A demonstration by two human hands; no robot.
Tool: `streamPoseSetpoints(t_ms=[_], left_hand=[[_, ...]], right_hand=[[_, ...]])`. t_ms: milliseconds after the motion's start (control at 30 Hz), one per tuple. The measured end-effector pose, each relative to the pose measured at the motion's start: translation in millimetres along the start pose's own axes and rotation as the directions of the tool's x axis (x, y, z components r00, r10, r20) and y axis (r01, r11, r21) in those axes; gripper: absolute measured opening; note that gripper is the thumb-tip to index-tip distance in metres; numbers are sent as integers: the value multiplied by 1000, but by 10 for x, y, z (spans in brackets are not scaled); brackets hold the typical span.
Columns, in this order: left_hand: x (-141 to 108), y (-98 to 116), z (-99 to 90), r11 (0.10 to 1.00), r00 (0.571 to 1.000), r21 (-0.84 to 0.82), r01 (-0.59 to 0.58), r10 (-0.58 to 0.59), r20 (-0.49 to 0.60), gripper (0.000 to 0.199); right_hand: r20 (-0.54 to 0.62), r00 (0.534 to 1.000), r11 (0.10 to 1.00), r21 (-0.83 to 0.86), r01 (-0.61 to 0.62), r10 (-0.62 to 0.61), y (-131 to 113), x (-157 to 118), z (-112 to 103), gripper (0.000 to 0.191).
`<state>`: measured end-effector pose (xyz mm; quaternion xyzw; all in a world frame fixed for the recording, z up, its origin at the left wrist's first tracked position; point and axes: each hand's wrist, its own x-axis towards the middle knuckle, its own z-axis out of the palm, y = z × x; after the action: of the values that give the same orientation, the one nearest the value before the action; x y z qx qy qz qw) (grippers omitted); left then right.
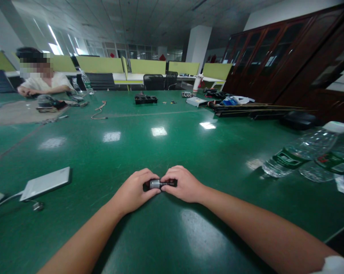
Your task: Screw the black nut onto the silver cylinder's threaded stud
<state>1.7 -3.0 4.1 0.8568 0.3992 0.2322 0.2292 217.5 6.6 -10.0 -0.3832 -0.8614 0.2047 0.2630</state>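
Note:
A small silver metal cylinder (155,184) with a thin dark ridged shaft (166,184) lies sideways between my two hands, low over the green table. My left hand (134,190) grips the cylinder between thumb and fingers. From the other side, my right hand (186,184) is closed around the shaft, its fingertips touching near where shaft and cylinder meet. The two hands almost touch. I cannot make out the exact kind of this part, and its ends are partly hidden by my fingers.
On the left lie a white slab-like device with a cable (48,183) and a small metal piece (38,206). Two water bottles (300,152) stand at the right. Black parts (145,99) and long dark strips (240,110) sit farther back. Another person (45,82) sits far left.

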Motion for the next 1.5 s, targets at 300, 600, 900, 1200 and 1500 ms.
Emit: streamPoseSetpoints(t_ms=[300, 600, 900, 1200, 1500], left_hand=[[-8, -8, 0, 1000, 1000, -18, 10, -10, -6, 23], [-7, -1, 2, 999, 1000, -21, 24, -24, -5, 22], [-7, -13, 1, 999, 1000, -33, 21, -22, -8, 21], [-8, 6, -11, 999, 999, -30, 33, -33, -13, 21], [-9, -14, -3, 999, 999, -19, 32, -32, -14, 21]], right_hand=[[-6, 999, 999, 20, 37, -37, 38, 12, -2, 11], [-2, 999, 999, 13, 39, -39, 62, 5, -2, 10], [16, 999, 999, 5, 33, -33, 49, -1, -26, 10], [16, 999, 1000, -2, 28, -28, 72, -19, -46, 10], [18, 1000, 1000, -7, -6, 6, 32, -12, -81, 12]])
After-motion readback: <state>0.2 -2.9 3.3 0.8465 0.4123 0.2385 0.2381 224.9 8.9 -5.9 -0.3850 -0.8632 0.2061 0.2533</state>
